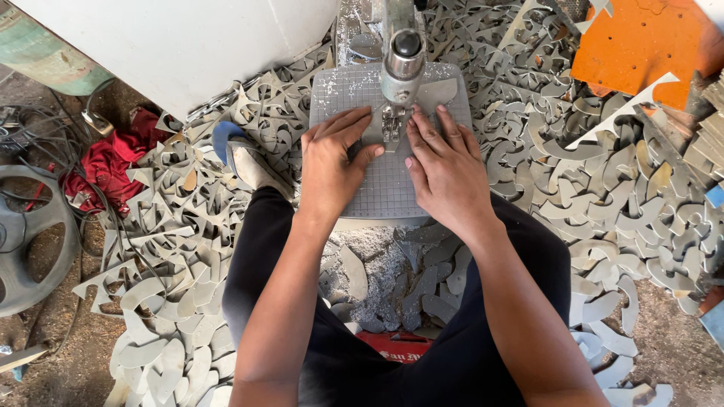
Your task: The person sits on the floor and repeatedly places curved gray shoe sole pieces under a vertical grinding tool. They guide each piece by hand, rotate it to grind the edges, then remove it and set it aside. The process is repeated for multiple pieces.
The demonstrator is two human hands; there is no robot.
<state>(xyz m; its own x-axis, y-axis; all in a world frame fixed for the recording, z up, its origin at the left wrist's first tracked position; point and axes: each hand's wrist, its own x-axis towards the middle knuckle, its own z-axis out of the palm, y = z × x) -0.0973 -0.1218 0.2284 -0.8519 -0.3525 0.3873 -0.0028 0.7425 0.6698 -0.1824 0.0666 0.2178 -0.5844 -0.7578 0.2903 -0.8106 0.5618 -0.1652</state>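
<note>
Below us, seen from a head-worn camera, our two bare hands rest on a small grey gridded table (385, 188) of a cutting machine. Our left hand (332, 162) lies flat with the fingers stretched forward and close together, pressing down on a thin grey sheet piece (440, 92) that sits on the table under the machine's metal head (402, 64). Our right hand (445, 169) lies just beside it, fingers also extended and only slightly spread, pressing on the same piece. Neither hand is curled around anything; both simply press from above. The fingertips of both hands sit on either side of the blade guide (391, 124), very near it.

We sit with dark trousers (422, 362) on, knees apart around the table. All around on the floor lie heaps of curved grey offcuts (603, 196). A foot in a grey and blue shoe (245, 154) rests among them at left. Farther left are a red cloth (113, 162) and a grey wheel (30, 234). An orange board (641, 45) lies at upper right.
</note>
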